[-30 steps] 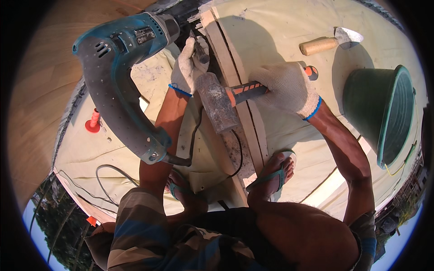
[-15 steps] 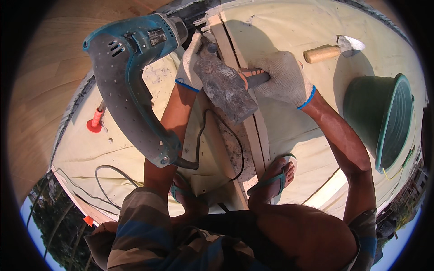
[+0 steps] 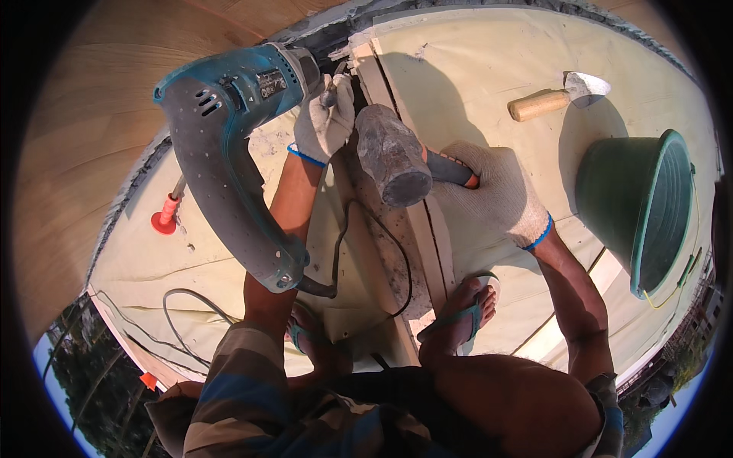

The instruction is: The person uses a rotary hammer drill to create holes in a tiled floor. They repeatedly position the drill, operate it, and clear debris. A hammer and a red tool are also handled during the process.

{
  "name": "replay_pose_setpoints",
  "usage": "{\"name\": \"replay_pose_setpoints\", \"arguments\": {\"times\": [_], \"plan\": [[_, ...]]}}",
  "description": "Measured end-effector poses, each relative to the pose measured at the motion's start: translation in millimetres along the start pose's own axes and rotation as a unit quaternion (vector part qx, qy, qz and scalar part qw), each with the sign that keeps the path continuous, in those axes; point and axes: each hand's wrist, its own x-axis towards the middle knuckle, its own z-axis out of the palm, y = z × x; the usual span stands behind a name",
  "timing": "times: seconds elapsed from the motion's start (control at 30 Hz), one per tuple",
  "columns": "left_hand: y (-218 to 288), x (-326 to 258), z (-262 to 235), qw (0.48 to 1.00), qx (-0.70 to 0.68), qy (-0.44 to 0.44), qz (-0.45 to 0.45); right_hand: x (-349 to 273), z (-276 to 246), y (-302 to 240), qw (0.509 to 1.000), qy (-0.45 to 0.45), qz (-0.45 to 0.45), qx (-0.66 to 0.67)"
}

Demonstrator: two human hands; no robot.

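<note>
My left hand (image 3: 324, 122), in a white knit glove with a blue cuff, grips a small dark metal piece, likely a chisel or nail (image 3: 330, 95), against the top of a wooden plank (image 3: 397, 252). A grey club hammer (image 3: 391, 156) is raised toward the camera. My gloved right hand (image 3: 496, 191) is closed on its orange-and-black handle. A blue-green and grey electric drill (image 3: 229, 153) lies across my left forearm and knee, with its black cord (image 3: 347, 229) looping over the plank.
A green plastic bucket (image 3: 645, 206) stands at the right. A wooden-handled trowel (image 3: 557, 95) lies at the upper right on the pale sheet (image 3: 489, 61). An orange-handled tool (image 3: 169, 214) rests at the left edge. My feet in flip-flops (image 3: 466, 305) straddle the plank.
The hammer has swung up from lying low across the plank toward the camera. My right hand moved with it. The left hand stays on the metal piece.
</note>
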Motion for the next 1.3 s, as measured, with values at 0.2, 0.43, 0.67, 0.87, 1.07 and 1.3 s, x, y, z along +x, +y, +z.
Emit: {"name": "replay_pose_setpoints", "arguments": {"times": [0.2,0.43,0.67,0.87,1.07,1.3], "plan": [[-30,-8,6,0.999,0.016,-0.024,0.017,-7,-3,9,0.999,0.006,0.032,0.011],[-77,-44,-12,0.972,0.216,0.011,0.090,-18,5,23,0.999,0.034,0.033,0.017],[-72,-42,-13,0.965,0.251,0.000,0.078,-21,-1,8,0.995,-0.004,0.097,0.020],[-73,-52,-20,0.972,0.220,-0.006,0.079,-22,3,11,0.992,-0.030,0.122,0.017],[-88,-71,-15,0.976,0.211,-0.028,0.054,-24,4,8,0.991,-0.042,0.124,0.011],[-97,-60,9,0.994,0.080,-0.057,0.036,-29,11,16,0.998,0.020,0.062,0.004]]}}
